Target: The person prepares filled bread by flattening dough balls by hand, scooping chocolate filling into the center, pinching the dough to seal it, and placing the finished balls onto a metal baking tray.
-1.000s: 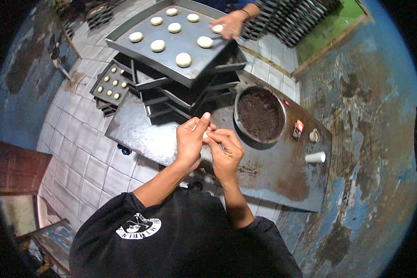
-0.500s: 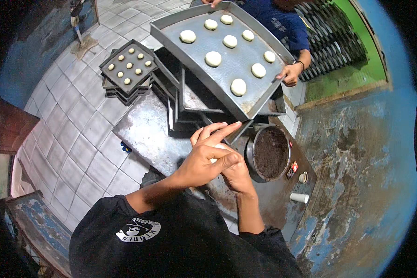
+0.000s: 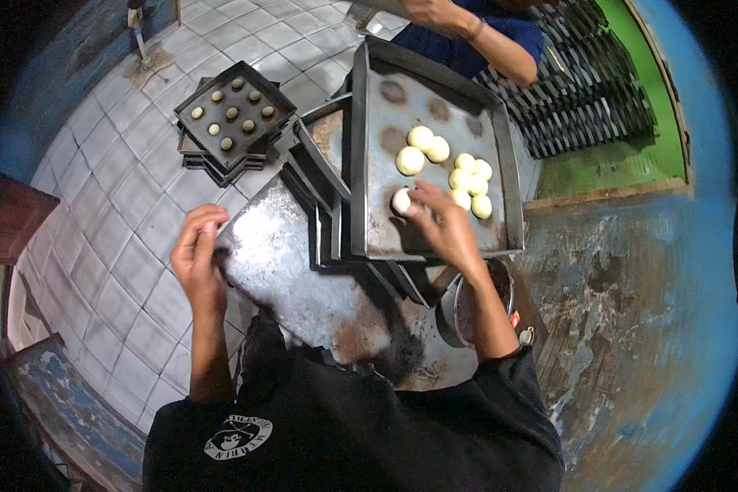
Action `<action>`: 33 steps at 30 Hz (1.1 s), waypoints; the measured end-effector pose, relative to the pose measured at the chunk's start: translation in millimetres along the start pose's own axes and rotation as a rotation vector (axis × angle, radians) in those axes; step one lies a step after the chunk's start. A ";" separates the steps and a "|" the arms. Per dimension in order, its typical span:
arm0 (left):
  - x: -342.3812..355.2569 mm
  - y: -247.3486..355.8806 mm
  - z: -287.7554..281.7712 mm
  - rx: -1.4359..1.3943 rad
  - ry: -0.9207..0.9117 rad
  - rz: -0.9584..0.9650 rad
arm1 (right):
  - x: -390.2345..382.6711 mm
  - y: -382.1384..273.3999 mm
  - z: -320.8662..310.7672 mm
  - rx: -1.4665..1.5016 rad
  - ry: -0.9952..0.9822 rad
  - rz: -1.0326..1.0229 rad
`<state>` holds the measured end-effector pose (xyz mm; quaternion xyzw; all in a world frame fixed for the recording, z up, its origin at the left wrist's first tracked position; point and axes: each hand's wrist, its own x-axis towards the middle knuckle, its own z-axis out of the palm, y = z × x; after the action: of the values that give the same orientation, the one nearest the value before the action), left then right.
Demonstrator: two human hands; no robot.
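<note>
A metal baking tray [image 3: 512, 180] sits on the stack in front of me, holding several pale dough balls [image 3: 438, 148] bunched at its middle and right. Dark round marks show on its far part. My right hand [image 3: 449, 232] reaches over the near side, thumb and fingers closed about a single dough ball [image 3: 402, 201] on the tray's left. Off to the left, my left hand [image 3: 197, 262] is raised beyond the table's edge, its fingers loosely curled and thumb a little apart. Nothing shows in it.
More trays [image 3: 324, 217] lie crosswise beneath, on a worn metal table [image 3: 295, 271]. A round pot [image 3: 451, 316] is partly behind my right forearm. On the tiled floor stands another tray stack [image 3: 236, 107] with dough balls. A co-worker's arm [image 3: 500, 45] is at the far side.
My hands, together before, are now apart: the right over the tray, the left out to the side. The co-worker no longer holds the tray of spaced dough balls; a tray with clustered balls tops the stack.
</note>
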<state>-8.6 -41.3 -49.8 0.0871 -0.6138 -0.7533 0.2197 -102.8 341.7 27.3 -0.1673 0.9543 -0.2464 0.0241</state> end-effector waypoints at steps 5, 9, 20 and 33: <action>11.0 -19.0 -31.3 -0.086 0.134 -0.084 | 72.2 7.0 29.2 -0.214 0.205 -0.220; 19.4 -20.9 -20.3 -0.100 0.165 -0.072 | 70.2 11.9 63.7 -0.383 -0.053 -0.271; 16.4 -17.8 -2.7 -0.109 0.091 -0.033 | 68.3 9.6 16.9 -0.506 0.292 -0.157; -119.9 49.3 176.8 -0.369 -0.742 -0.254 | -167.3 -73.3 -13.0 1.078 0.237 0.242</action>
<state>38.2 160.5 22.0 -0.1556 -0.4905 -0.8518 -0.0985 75.7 342.8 67.7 0.0082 0.7019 -0.7117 0.0269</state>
